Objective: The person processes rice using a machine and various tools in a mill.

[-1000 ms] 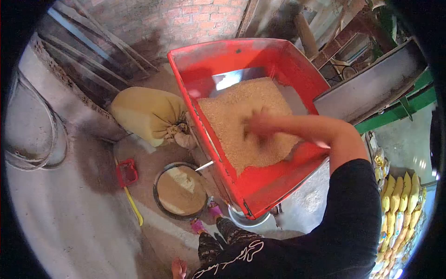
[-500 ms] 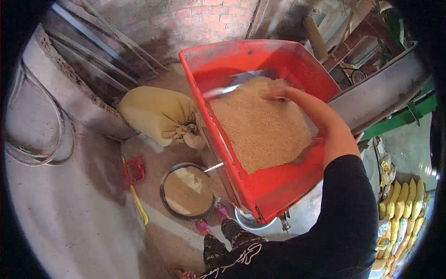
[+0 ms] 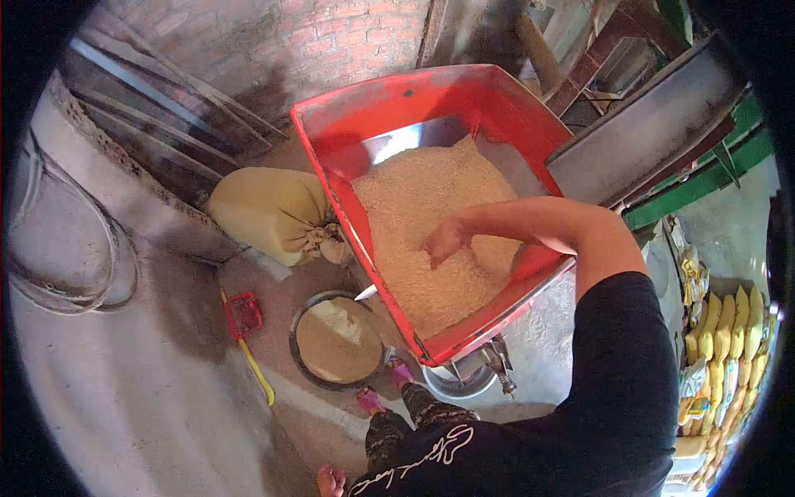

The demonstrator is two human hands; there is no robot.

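We see brick wall (image 3: 348, 37) behind, metal slats (image 3: 166, 108) leaning against it. We note dusty grey floor (image 3: 141, 398), tied sack (image 3: 261, 214) by wall, round basin (image 3: 291, 340) near it, red scoop (image 3: 243, 316) with yellow handle. We spot green beam (image 3: 704, 182), stacked yellow bags (image 3: 729, 331) at right. Daylight.

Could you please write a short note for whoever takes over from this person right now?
Left hand: not in view.
Right hand: sunk into the grain, fingers partly buried, grip unclear.
Red hopper holds the grain heap; metal bucket under its lower end; round basin of pale powder on the floor beside.
Done: hopper filled. Left: the heap lies there unemptied.
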